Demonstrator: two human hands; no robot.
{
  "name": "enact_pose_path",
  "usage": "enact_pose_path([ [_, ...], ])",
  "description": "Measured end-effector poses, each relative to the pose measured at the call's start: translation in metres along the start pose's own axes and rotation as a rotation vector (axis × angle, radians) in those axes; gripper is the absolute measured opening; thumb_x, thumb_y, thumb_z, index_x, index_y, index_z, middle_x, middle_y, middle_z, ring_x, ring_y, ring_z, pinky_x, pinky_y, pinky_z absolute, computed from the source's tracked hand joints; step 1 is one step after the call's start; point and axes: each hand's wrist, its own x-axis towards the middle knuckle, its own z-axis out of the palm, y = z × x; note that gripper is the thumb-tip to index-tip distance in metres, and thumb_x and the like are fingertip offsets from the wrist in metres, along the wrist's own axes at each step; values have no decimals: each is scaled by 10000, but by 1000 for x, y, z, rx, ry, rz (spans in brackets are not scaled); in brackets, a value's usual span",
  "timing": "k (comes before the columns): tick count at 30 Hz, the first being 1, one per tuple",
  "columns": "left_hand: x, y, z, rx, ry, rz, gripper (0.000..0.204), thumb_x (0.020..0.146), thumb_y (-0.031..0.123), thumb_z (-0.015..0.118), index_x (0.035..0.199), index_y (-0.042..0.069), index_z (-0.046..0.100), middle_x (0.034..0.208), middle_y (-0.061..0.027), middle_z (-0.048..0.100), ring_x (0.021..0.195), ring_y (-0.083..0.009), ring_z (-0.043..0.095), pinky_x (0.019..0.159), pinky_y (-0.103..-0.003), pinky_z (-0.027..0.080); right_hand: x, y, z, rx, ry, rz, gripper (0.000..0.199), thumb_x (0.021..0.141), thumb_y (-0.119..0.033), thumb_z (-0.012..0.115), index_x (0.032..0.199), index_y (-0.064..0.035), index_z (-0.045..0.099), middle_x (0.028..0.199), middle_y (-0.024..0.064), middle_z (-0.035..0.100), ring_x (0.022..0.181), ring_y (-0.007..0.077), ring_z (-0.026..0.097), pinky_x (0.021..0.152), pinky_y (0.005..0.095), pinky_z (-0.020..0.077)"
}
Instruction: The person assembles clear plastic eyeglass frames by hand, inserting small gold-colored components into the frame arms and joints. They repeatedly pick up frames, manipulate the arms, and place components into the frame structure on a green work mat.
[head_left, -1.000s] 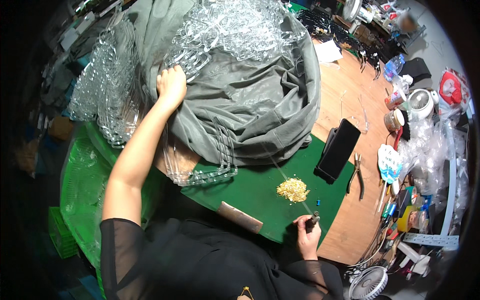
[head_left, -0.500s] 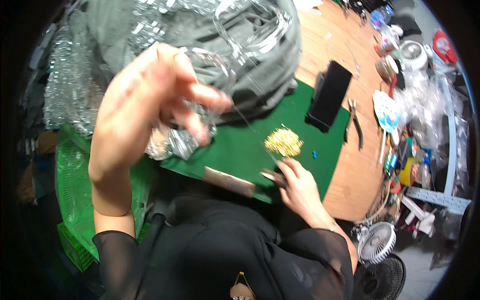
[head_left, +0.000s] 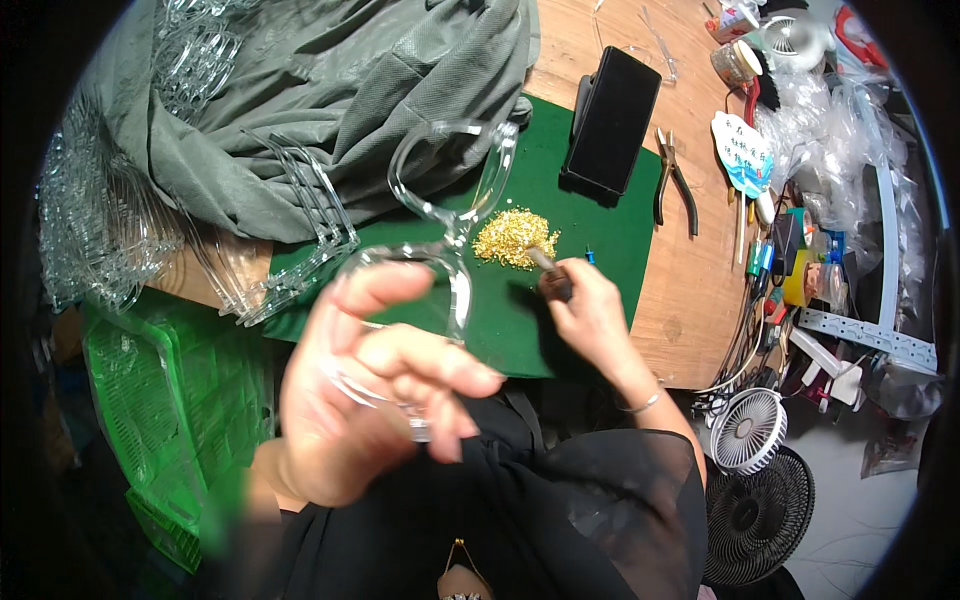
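Holding up a glossy, see-through eyeglass frame (head_left: pixel 457 236) with rounded rims in the loosely curled fingers of the left hand (head_left: pixel 360 405), above the smooth green mat (head_left: pixel 510 345), and clasping a short, dark tool (head_left: pixel 555 284) in the right hand (head_left: pixel 592 312), pointing its metal end at a glittering, grainy heap of gold bits (head_left: pixel 512 237)!

The frame (head_left: pixel 461 290) is clear, with white glints; the tool (head_left: pixel 555 285) has a dark brown handle and a grey tip. The bits (head_left: pixel 515 240) are gold, the mat (head_left: pixel 480 335) deep green, the pin (head_left: pixel 590 257) blue. The cloth (head_left: pixel 420 70) is grey with a fine dotted texture. The table (head_left: pixel 685 290) is pale brown with wood grain, the phone (head_left: pixel 618 120) black, the crate (head_left: pixel 140 390) bright green latticework. The pliers (head_left: pixel 685 205) have black handles, the tape (head_left: pixel 797 278) is yellow, and the blouse (head_left: pixel 480 500) plain black.
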Motion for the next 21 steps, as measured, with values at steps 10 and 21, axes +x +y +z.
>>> enact_pose_path([
  [10,-4,-20,-23,542,-153,56,478,840,23,620,1277,-42,439,1044,-128,597,920,-131,591,766,-229,462,-3,-4,10,-113,-58,-61,275,674,-4,648,928,-55,552,836,111,548,806,326,547,698,385,412],
  [21,5,-38,-22,453,-90,-217,749,810,-118,575,1431,35,186,1236,-180,510,807,-128,624,768,-274,528,2,-21,-19,287,-173,83,151,746,27,597,883,-10,548,835,123,580,763,291,591,687,343,467],
])
